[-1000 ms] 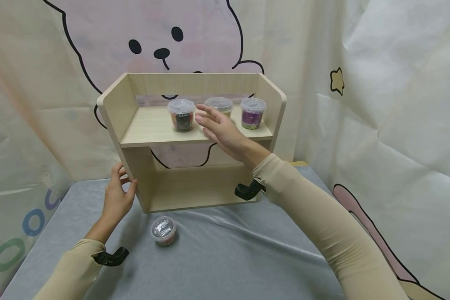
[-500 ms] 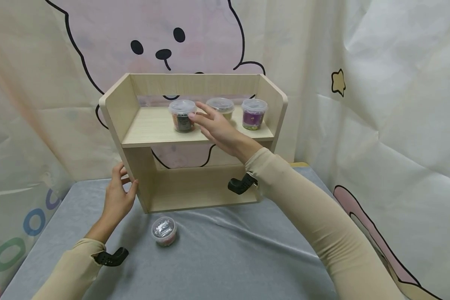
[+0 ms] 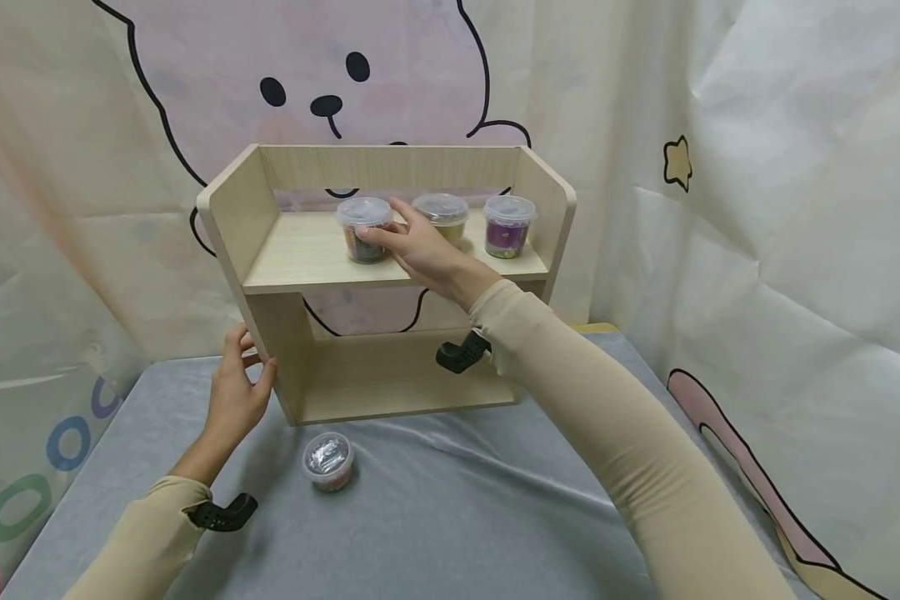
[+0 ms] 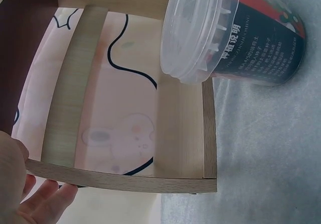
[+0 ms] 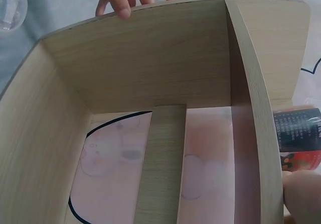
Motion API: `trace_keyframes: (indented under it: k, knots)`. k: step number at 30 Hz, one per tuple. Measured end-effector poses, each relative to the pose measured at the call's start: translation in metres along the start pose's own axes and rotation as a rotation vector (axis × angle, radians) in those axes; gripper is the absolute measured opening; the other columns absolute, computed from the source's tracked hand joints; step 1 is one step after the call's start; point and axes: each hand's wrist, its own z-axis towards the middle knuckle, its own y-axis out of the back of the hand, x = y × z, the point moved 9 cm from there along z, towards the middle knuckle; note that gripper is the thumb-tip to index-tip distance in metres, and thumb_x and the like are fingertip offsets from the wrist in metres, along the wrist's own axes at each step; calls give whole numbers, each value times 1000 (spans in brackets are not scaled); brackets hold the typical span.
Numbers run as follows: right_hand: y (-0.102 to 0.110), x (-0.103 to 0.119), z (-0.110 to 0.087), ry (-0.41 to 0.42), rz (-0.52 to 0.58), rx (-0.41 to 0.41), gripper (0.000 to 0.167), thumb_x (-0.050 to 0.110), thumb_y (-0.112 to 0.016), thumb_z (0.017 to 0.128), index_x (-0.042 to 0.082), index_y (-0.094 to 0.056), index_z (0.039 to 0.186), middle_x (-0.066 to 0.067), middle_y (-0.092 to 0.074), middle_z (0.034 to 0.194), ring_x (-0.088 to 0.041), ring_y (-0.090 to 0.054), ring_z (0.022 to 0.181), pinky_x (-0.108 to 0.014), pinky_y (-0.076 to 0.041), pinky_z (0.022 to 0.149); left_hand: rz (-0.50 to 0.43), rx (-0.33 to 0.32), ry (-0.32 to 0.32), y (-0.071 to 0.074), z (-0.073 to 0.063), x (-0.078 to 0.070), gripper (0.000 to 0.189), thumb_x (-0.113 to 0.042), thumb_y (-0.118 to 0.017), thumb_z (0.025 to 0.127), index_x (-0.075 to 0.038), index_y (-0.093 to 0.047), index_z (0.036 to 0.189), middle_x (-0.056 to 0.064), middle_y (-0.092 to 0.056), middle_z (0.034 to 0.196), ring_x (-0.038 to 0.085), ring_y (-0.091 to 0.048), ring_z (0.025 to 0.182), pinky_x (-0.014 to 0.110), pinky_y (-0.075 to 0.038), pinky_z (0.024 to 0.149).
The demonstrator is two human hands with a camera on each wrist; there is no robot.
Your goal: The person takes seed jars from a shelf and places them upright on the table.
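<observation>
A two-tier wooden shelf (image 3: 412,375) stands on the table, and my left hand (image 3: 236,392) holds the edge of its left side panel. My right hand (image 3: 435,258) reaches over the upper tier and grips a clear-lidded plastic cup (image 3: 354,243) with a dark and red label. The thumb lies across that cup's front, with the other fingers at its right side and behind. Beside the hand stand a yellowish cup (image 3: 450,227), partly hidden by it, and a purple-labelled cup (image 3: 506,235). Another lidded cup (image 3: 327,461), dark and red-labelled in the left wrist view (image 4: 266,43), sits before the shelf.
A grey-blue cloth (image 3: 450,517) covers the table, wrinkled in front of the shelf. Behind and at both sides hangs a pale curtain (image 3: 780,233) with cartoon prints. The shelf's side panels and back rail (image 3: 390,168) rise around the upper tier.
My right hand has moved left along the upper tier, from beside the left cup to around it. The left hand, the shelf and the cups stay where they were.
</observation>
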Motion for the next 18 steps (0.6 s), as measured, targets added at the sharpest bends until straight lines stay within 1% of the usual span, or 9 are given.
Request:
trace_keyframes:
  k: [2, 6, 9, 14, 18]
  knots:
    - [-1, 0, 3, 9, 4, -2, 90, 9, -65, 98, 18, -6, 164, -9, -10, 172, -17, -10, 160, -33, -19, 130, -1, 0, 3, 0, 0, 0, 64, 5, -59, 94, -10, -33, 151, 31, -58, 127, 55, -65, 108, 68, -55, 81]
    - [-3, 2, 9, 46, -17, 1, 84, 5, -66, 96, 12, -15, 163, -10, -24, 167, -17, -19, 158, -31, -22, 129, -6, 3, 13, 0, 0, 0, 64, 4, -59, 94, -10, -33, 151, 32, -58, 128, 55, -65, 108, 69, -55, 84]
    - [-3, 1, 12, 51, -45, -35, 78, 5, -66, 96, 9, -22, 161, -10, -33, 163, -18, -26, 156, -31, -25, 128, -6, 4, 19, 0, 1, 2, 64, 4, -59, 94, -11, -33, 151, 32, -58, 128, 55, -65, 109, 69, -54, 85]
    - [-1, 0, 13, 16, -67, -132, 81, 7, -69, 95, 12, -23, 161, -9, -32, 165, -19, -25, 156, -32, -27, 127, -6, 4, 21, -1, 1, 3, 63, 4, -59, 94, -10, -34, 150, 32, -58, 128, 56, -65, 109, 69, -54, 85]
    - [2, -1, 12, -8, -66, -183, 81, 9, -71, 93, 15, -26, 161, -7, -32, 166, -19, -27, 156, -33, -29, 127, -9, 4, 19, -1, 1, 2, 63, 4, -59, 94, -10, -34, 150, 31, -58, 128, 55, -65, 108, 69, -54, 86]
